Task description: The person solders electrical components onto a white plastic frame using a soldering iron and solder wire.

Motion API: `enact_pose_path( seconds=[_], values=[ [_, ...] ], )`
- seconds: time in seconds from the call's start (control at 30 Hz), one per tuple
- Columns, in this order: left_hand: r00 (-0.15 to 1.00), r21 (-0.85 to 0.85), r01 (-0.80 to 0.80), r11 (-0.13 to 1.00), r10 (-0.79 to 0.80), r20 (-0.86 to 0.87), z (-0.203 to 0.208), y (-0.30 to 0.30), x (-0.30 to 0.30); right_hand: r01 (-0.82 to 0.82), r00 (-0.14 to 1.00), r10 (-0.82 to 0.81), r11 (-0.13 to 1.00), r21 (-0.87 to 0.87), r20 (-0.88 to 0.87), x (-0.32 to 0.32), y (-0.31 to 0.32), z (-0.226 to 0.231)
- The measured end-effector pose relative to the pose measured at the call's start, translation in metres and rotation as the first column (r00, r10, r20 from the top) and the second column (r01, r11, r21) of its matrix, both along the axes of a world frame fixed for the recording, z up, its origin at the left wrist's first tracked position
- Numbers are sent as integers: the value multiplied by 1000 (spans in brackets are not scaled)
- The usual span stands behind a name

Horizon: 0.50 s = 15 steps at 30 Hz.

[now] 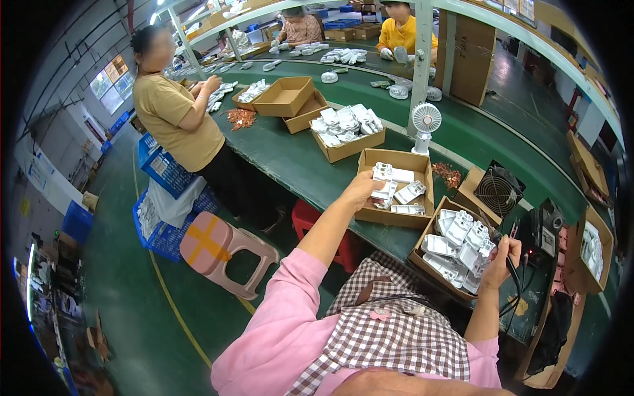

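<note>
My left hand (363,189) is closed on a white plastic housing (384,193) over a shallow cardboard box (364,212). More white housings (411,192) lie loose inside that box. On the right, my right hand (504,259) grips a soldering iron with a black cable (512,272) running down from it; the fingers cover most of the iron. Just left of this hand, a second cardboard box (418,253) is heaped with white housings (457,228).
A small black fan (500,189) and a black soldering station (545,231) stand at the right. Behind the boxes is a white handheld fan (426,119) by a post. Another cardboard box (350,152) holds white parts. A co-worker (177,109) stands at the left beside a pink stool (210,245).
</note>
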<state>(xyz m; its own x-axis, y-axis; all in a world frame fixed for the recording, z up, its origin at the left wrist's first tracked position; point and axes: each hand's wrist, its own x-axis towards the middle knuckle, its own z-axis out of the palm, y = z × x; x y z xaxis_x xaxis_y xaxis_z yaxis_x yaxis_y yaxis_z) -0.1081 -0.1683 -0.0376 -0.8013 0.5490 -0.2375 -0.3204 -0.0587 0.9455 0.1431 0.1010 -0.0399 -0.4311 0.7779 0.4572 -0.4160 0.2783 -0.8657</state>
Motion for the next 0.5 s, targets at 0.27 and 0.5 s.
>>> enact_pose_path(
  seconds=[0.27, 0.5],
  values=[
    [983, -266, 47, 963, -91, -157, -11, 14, -14, -12, 1000, 12, 1000, -15, 28, 3, 4, -4],
    [935, -307, -112, 945, -4, -354, -9, 27, -11, -61, 998, 61, 997, -42, -6, -2, 9, 0]
  ],
)
